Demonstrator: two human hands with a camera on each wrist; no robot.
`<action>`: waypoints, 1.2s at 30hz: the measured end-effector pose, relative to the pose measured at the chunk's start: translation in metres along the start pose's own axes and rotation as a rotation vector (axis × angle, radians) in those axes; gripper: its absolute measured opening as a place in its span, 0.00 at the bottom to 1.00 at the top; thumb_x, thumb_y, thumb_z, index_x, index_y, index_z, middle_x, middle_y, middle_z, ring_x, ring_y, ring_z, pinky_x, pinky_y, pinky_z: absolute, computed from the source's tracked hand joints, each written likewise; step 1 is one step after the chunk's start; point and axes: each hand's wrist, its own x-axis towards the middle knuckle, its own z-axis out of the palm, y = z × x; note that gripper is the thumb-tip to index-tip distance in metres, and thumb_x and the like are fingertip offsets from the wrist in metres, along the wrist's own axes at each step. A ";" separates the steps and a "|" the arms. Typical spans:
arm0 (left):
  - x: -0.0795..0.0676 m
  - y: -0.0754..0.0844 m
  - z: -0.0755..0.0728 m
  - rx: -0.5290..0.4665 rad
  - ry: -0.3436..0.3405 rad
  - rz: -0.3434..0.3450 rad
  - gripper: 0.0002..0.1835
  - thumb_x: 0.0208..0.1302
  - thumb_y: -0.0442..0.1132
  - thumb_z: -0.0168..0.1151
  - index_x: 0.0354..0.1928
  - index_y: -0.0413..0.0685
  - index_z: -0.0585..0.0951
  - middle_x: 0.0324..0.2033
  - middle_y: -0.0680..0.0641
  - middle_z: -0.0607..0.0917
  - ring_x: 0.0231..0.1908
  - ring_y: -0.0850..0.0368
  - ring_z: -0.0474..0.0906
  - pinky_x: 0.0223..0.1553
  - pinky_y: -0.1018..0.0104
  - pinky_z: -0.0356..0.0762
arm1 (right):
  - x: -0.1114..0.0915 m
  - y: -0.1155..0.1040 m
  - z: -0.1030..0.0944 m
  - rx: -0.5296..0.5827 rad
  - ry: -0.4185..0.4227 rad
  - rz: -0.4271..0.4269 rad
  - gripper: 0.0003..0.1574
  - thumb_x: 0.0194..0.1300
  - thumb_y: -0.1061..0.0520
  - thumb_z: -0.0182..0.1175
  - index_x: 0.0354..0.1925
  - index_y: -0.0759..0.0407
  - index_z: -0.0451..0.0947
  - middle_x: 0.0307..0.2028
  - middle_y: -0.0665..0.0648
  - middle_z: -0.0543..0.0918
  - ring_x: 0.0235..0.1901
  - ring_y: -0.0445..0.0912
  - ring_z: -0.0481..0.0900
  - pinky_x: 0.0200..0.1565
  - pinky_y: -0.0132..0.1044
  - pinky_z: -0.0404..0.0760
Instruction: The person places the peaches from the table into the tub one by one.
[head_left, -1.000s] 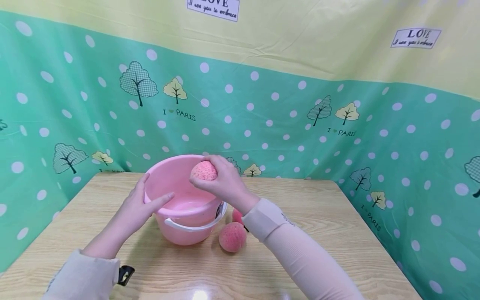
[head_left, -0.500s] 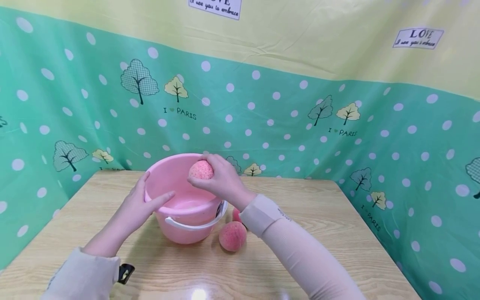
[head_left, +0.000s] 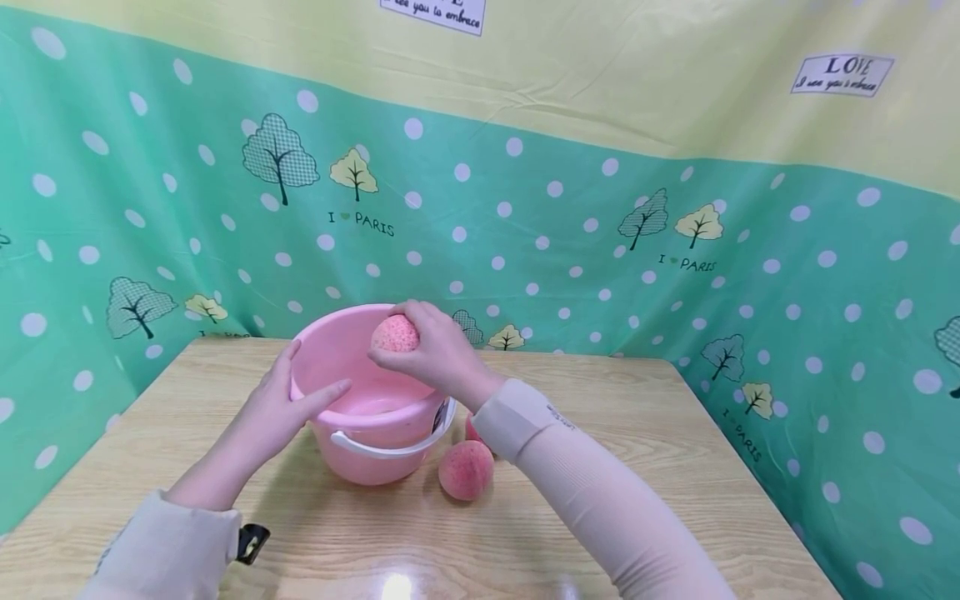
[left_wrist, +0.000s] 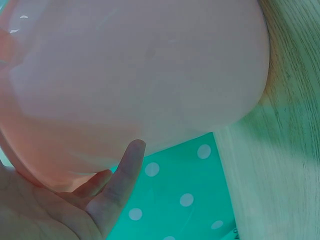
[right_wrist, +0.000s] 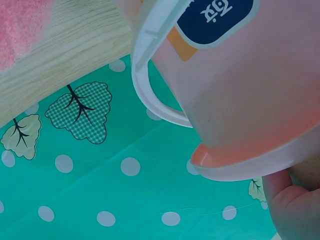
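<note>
A pink bucket (head_left: 367,473) with a white handle (head_left: 382,452) stands on the table, its mouth tilted towards me. My left hand (head_left: 285,410) grips its left rim, thumb over the inside and fingers along the outer wall, as the left wrist view shows by the fingers (left_wrist: 120,185). Over the bucket's mouth, my right hand (head_left: 438,354) holds a pink speckled peach (head_left: 395,333) between thumb and fingers. The right wrist view catches only part of that hand (right_wrist: 300,210), beyond the rim; the held peach is hidden there.
Another peach (head_left: 466,471) lies on the table (head_left: 600,433) right of the bucket. A further pink round thing (head_left: 472,428) sits behind it, partly covered by my right sleeve. A green and yellow printed curtain (head_left: 525,217) surrounds the table at the back and sides.
My right hand has shifted slightly left with the peach, further over the bucket's mouth. My left hand and the bucket have barely moved.
</note>
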 end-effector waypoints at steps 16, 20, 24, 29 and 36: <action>0.000 0.000 -0.001 -0.006 -0.010 -0.010 0.62 0.62 0.70 0.57 0.78 0.49 0.28 0.77 0.31 0.44 0.71 0.27 0.52 0.63 0.28 0.64 | 0.010 -0.002 0.005 -0.083 -0.037 0.001 0.36 0.58 0.39 0.70 0.61 0.49 0.74 0.56 0.50 0.78 0.49 0.43 0.77 0.46 0.36 0.81; 0.000 0.001 0.000 -0.004 -0.009 -0.013 0.62 0.62 0.70 0.57 0.78 0.49 0.28 0.77 0.31 0.45 0.71 0.27 0.53 0.63 0.28 0.64 | 0.012 -0.003 0.006 -0.109 -0.045 0.004 0.35 0.58 0.39 0.69 0.60 0.47 0.73 0.57 0.50 0.78 0.49 0.44 0.77 0.46 0.37 0.81; 0.000 0.001 0.001 -0.008 -0.010 -0.012 0.62 0.62 0.70 0.56 0.78 0.49 0.29 0.77 0.31 0.46 0.71 0.28 0.53 0.63 0.28 0.64 | 0.013 -0.003 0.009 -0.128 -0.046 0.023 0.35 0.58 0.38 0.69 0.60 0.46 0.73 0.55 0.50 0.77 0.48 0.44 0.77 0.45 0.37 0.81; 0.000 0.001 0.002 -0.011 -0.006 -0.013 0.62 0.63 0.69 0.57 0.78 0.48 0.29 0.77 0.31 0.46 0.72 0.28 0.53 0.64 0.28 0.63 | 0.016 -0.003 0.016 -0.152 -0.051 0.016 0.34 0.58 0.39 0.69 0.59 0.47 0.74 0.49 0.51 0.76 0.43 0.43 0.77 0.43 0.34 0.81; 0.001 0.000 0.001 -0.003 -0.004 -0.011 0.62 0.63 0.69 0.57 0.78 0.47 0.29 0.76 0.30 0.46 0.71 0.27 0.53 0.64 0.29 0.64 | 0.019 -0.004 0.022 -0.186 -0.061 -0.017 0.38 0.58 0.39 0.70 0.62 0.50 0.73 0.50 0.53 0.75 0.44 0.43 0.76 0.49 0.36 0.81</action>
